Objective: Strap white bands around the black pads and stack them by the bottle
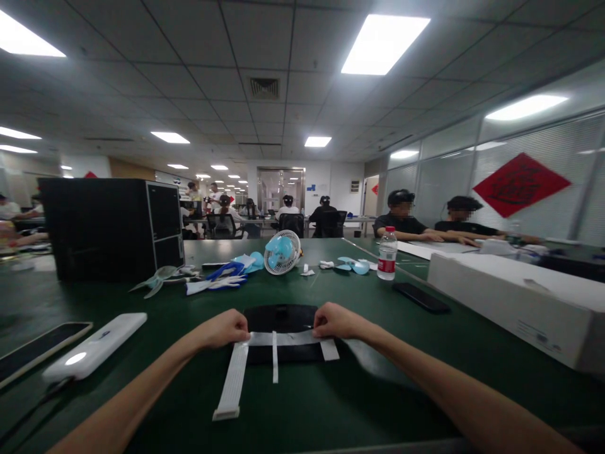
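A flat black panel (281, 315) lies on the green table in front of me. Across it runs a greyish, translucent strip (262, 339) that looks like tape. My left hand (227, 328) is closed in a pinch at the strip's left end, and my right hand (335, 321) pinches its right end. A white flat ribbon cable (232, 381) with a connector at its tip hangs toward me below my left hand. Near the middle a narrow white strip (275, 359) crosses the panel. Under my right hand a short white piece (329, 349) sticks out. My fingertips hide both ends.
A power bank (97, 347) and a phone (40, 347) lie at left, before a black computer case (104, 230). Gloves (220, 277), a small fan (282, 252), a bottle (387, 254) and another phone (421, 297) stand or lie beyond. A white box (510, 302) is at right; two people sit behind it.
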The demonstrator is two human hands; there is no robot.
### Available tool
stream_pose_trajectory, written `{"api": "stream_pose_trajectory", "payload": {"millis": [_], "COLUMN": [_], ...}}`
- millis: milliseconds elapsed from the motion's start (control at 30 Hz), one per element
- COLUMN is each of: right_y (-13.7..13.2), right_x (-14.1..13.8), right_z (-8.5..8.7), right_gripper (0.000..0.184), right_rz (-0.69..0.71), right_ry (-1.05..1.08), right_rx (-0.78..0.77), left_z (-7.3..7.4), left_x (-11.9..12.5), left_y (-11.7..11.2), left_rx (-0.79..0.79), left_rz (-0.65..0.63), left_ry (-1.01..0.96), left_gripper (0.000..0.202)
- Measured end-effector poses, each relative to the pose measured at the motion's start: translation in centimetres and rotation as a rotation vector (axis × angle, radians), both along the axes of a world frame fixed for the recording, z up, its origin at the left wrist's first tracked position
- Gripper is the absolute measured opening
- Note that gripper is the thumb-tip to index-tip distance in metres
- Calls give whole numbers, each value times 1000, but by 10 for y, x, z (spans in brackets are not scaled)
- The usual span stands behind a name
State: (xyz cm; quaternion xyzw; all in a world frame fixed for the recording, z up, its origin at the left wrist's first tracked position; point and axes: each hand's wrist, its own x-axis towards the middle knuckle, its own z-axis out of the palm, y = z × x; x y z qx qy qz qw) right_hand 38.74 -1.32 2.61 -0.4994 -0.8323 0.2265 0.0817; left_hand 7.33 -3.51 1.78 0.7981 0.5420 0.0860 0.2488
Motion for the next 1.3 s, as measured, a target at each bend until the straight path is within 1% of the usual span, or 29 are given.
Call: {"api": "stream_pose_trajectory", "payload": {"millis": [133, 300, 367, 433, 467, 533, 600, 700, 767, 867, 933, 1000, 1100, 1300], "right_y": [-7, -14, -16, -18, -19, -21, -25, -30, -34, -42, -49, -55, -62, -66], "right_x": [-2, -5, -7, -8, -8, -9, -10, -14, -20, -34, -44, -52, -59, -59], "right_z": [4, 7, 8, 8, 9, 11, 13, 15, 13, 5, -1, -5, -7, -11], "right_gripper": [20, 20, 19, 19, 18, 17, 16, 16, 16, 23, 28, 35, 42, 42], "right_rz": [5, -6, -9, -12, -9, 10, 26, 43, 96, 267, 387, 454, 466, 492], "right_ry": [-47, -73, -93, -99, -98, -85, -82, -94, -85, -29, -8, -15, -41, -56], "right_rx": [57, 92, 118, 130, 128, 113, 93, 107, 201, 368, 404, 398, 395, 434], "left_z": [-3, -3, -5, -7, -8, -9, -10, -8, -8, -10, -11, -12, -11, -8], "left_x": [0, 1, 3, 7, 10, 15, 19, 22, 22, 22, 23, 23, 24, 24], "left_y": [0, -3, -4, -5, -7, -10, -14, -16, -15, -12, -10, -10, -11, -14], "left_rx": [32, 55, 89, 173, 222, 293, 301, 285, 284, 301, 316, 324, 320, 308], "left_rz": [18, 39, 46, -8, -64, -194, -280, -311, -314, -319, -323, -324, -318, -319], "left_ry": [20, 58, 74, 67, 55, 26, 12, 30, 34, 26, 22, 16, 12, 16], "left_gripper": [32, 28, 25, 22, 22, 30, 41, 44, 41, 40, 41, 43, 44, 41]}}
